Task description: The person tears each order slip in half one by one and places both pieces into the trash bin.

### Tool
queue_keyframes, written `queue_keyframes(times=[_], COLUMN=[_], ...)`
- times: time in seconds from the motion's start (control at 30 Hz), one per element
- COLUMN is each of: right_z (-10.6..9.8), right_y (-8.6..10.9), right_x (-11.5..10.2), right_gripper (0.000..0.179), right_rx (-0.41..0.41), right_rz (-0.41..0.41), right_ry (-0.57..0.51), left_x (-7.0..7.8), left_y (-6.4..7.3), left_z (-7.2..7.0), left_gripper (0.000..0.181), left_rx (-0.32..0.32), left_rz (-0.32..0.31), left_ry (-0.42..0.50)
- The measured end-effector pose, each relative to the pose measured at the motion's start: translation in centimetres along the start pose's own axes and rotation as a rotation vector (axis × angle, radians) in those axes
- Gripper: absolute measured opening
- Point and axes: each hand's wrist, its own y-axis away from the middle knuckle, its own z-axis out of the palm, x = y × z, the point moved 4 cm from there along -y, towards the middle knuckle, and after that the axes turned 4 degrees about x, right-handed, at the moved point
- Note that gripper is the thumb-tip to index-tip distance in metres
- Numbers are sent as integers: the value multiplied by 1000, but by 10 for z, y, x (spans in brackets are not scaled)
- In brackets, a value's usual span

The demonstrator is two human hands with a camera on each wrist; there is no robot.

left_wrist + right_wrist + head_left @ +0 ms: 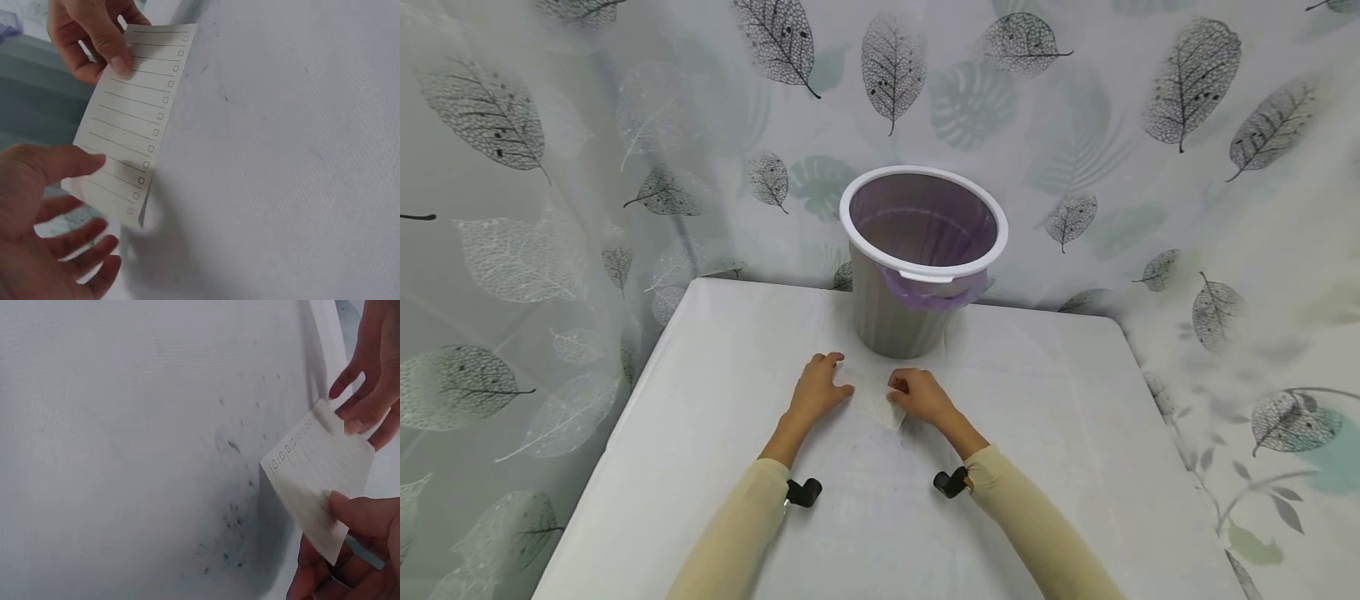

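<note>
A slip of lined paper with a column of small checkboxes (134,119) is held above the white table, between the two hands. My right hand (925,396) pinches one end of it, with the thumb (359,512) on the printed face and the fingers behind. At the other end is my left hand (816,392), its fingers spread apart and its thumb (75,161) lying over the paper's edge. Whether that thumb touches the paper I cannot tell. In the head view the paper (880,407) looks pale and small.
A grey bucket (891,312) with a white rim and a purple handle stands just beyond the hands, at the back of the white table (1037,500). Leaf-patterned curtains (970,50) hang behind and along both sides. Dark specks mark the tabletop near the paper.
</note>
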Motion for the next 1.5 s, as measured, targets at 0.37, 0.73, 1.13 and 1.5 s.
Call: queue_keyframes(times=[0.37,0.73,1.13,1.5], right_z=[-18,-25,-33,-42], right_y=[2,1,3,5], right_x=[-10,-14,-25,-32], right_gripper=[3,8,8,10], right_rx=[-17,53,81,115], right_rz=[-105,-145,-221,-283], right_ry=[-55,-120,-118,-131], left_x=[24,30,52,70], left_y=[-4,-3,-8,-5], left_z=[0,0,-4,-18], left_gripper=[14,9,4,10], left_rx=[-100,-133,-200,-146], left_rz=[161,184,313,402], left_ry=[60,146,70,38])
